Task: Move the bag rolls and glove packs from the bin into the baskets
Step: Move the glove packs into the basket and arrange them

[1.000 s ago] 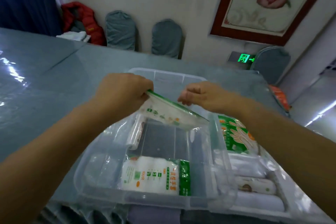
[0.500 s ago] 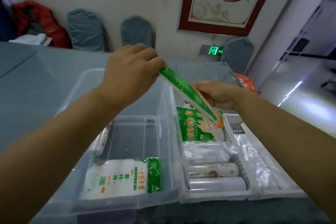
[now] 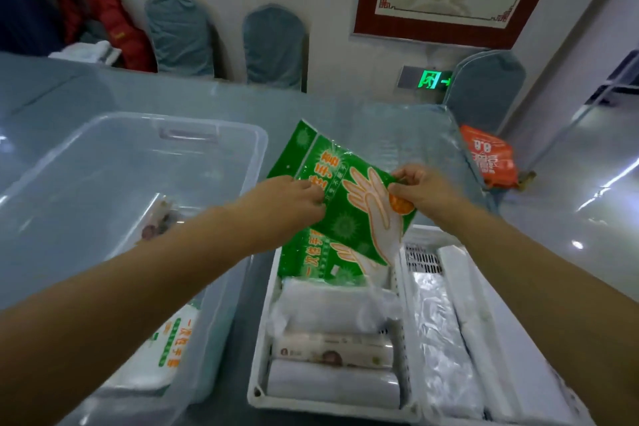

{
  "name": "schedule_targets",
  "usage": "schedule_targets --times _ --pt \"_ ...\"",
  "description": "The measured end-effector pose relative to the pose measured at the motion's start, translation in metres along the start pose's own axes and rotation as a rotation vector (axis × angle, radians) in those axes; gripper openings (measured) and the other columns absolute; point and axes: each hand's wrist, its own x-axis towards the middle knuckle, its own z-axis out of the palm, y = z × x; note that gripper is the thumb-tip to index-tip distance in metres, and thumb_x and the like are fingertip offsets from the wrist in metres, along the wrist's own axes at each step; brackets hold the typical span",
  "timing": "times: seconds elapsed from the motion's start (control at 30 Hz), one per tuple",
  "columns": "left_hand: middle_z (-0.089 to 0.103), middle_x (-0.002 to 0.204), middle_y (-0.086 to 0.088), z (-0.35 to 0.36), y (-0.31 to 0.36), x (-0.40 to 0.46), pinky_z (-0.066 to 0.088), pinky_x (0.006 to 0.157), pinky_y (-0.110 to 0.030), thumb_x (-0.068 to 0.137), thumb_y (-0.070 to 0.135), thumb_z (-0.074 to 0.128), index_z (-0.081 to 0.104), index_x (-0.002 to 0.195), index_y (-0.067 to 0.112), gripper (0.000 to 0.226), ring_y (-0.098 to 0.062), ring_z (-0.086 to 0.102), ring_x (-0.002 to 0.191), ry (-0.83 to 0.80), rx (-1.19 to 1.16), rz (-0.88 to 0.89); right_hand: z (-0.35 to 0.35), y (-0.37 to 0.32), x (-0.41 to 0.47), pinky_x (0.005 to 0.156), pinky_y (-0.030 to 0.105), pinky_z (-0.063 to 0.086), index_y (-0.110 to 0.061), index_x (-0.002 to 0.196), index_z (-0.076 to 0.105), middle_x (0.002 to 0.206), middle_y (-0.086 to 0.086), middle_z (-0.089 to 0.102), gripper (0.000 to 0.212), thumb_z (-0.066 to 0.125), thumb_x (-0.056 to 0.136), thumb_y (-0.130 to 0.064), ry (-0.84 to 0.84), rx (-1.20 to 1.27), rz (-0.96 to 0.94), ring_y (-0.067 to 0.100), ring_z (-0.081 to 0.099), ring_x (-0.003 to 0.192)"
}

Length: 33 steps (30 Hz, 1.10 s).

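Note:
A green glove pack with an orange hand print hangs tilted over the far end of a white basket. My left hand pinches its left edge and my right hand pinches its right edge. Under it in the basket lies another green glove pack, with white bag rolls nearer to me. A second white basket to the right holds long white rolls. The clear bin on the left still holds a white glove pack and a small roll.
An orange packet lies on the grey table beyond the baskets. Covered chairs and a red jacket stand along the back wall. Part of the bin's contents is hidden behind my left forearm.
Both hands have carried the green glove pack from above the bin to the right. It has turned from edge-on to face-up and now hangs over the basket.

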Motion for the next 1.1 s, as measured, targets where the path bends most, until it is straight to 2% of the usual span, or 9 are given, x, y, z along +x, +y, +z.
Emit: schedule_targets --times 0.1,0.3,0.47,0.57,0.7,0.83,0.9,0.97,1.1 --pt "0.055 0.12 -0.002 0.012 0.008 0.018 0.045 0.087 -0.035 0.083 0.009 0.051 0.055 0.118 0.022 0.037 -0.023 0.051 0.108 -0.074 -0.061 -0.093 0.007 0.032 0.016 0.048 0.016 0.05 -0.021 0.07 0.06 0.065 0.005 0.061 0.027 0.062 0.081 0.005 -0.075 -0.145 -0.017 0.001 0.058 0.045" --pt "0.063 0.106 0.002 0.033 0.022 0.024 0.04 0.084 -0.032 0.08 0.016 0.056 0.057 0.113 0.024 0.034 -0.021 0.054 0.102 -0.231 -0.097 -0.338 0.029 0.078 0.041 0.073 0.042 0.054 -0.027 0.073 0.06 0.075 0.008 0.065 0.017 0.062 0.08 -0.011 -0.222 -0.385 -0.031 0.027 0.063 0.071" --pt "0.062 0.104 -0.003 0.046 0.039 0.021 0.037 0.079 -0.031 0.083 0.019 0.053 0.054 0.109 0.017 0.026 -0.025 0.055 0.1 -0.378 -0.134 -0.492 0.04 0.088 0.053 0.069 0.025 0.043 -0.025 0.096 0.066 0.095 0.003 0.068 0.017 0.065 0.079 -0.021 -0.37 -0.649 -0.143 0.018 0.059 0.08" --pt "0.062 0.106 -0.005 0.059 0.056 0.032 0.041 0.083 -0.034 0.084 0.018 0.054 0.055 0.107 0.016 0.023 -0.027 0.057 0.101 -0.423 -0.213 -0.618 0.046 0.092 0.054 0.068 0.023 0.036 -0.024 0.1 0.065 0.101 0.002 0.067 0.021 0.066 0.079 -0.024 -0.482 -0.795 -0.232 0.021 0.058 0.087" --pt "0.054 0.126 -0.008 0.083 0.074 0.059 0.042 0.09 -0.04 0.082 0.01 0.055 0.044 0.127 0.015 0.047 -0.027 0.05 0.114 -0.329 -0.357 -0.681 0.046 0.097 0.057 0.069 0.023 0.034 -0.024 0.104 0.063 0.104 0.004 0.066 0.023 0.065 0.081 -0.029 -0.552 -0.856 -0.265 0.022 0.057 0.09" --pt "0.023 0.153 -0.007 0.11 0.067 0.078 0.021 0.111 -0.044 0.081 0.007 0.057 0.017 0.146 0.015 0.076 -0.026 0.021 0.139 -0.24 -0.356 -0.653 0.045 0.102 0.061 0.068 0.024 0.035 -0.027 0.104 0.063 0.1 0.003 0.067 0.022 0.062 0.083 -0.032 -0.564 -0.909 -0.347 0.023 0.059 0.089" --pt "0.025 0.152 -0.007 0.121 0.062 0.081 0.013 0.113 -0.045 0.081 0.01 0.058 0.015 0.146 0.016 0.078 -0.026 0.016 0.141 -0.263 -0.384 -0.658 0.044 0.104 0.063 0.063 0.026 0.035 -0.025 0.094 0.065 0.091 0.004 0.067 0.015 0.057 0.086 -0.035 -0.563 -0.87 -0.337 0.022 0.058 0.082" --pt "0.036 0.145 -0.008 0.129 0.061 0.081 0.013 0.113 -0.044 0.079 0.012 0.06 0.021 0.144 0.016 0.075 -0.027 0.021 0.137 -0.259 -0.38 -0.658 0.043 0.105 0.067 0.06 0.029 0.037 -0.019 0.083 0.064 0.084 0.008 0.065 0.024 0.049 0.092 -0.036 -0.494 -0.783 -0.274 0.024 0.058 0.077" --pt "0.048 0.126 -0.008 0.135 0.069 0.075 0.019 0.109 -0.042 0.073 0.014 0.065 0.041 0.13 0.018 0.062 -0.028 0.031 0.124 -0.17 -0.326 -0.653 0.049 0.106 0.074 0.065 0.031 0.043 -0.017 0.093 0.067 0.094 0.007 0.067 0.025 0.048 0.093 -0.033 -0.366 -0.913 -0.289 0.026 0.06 0.083"
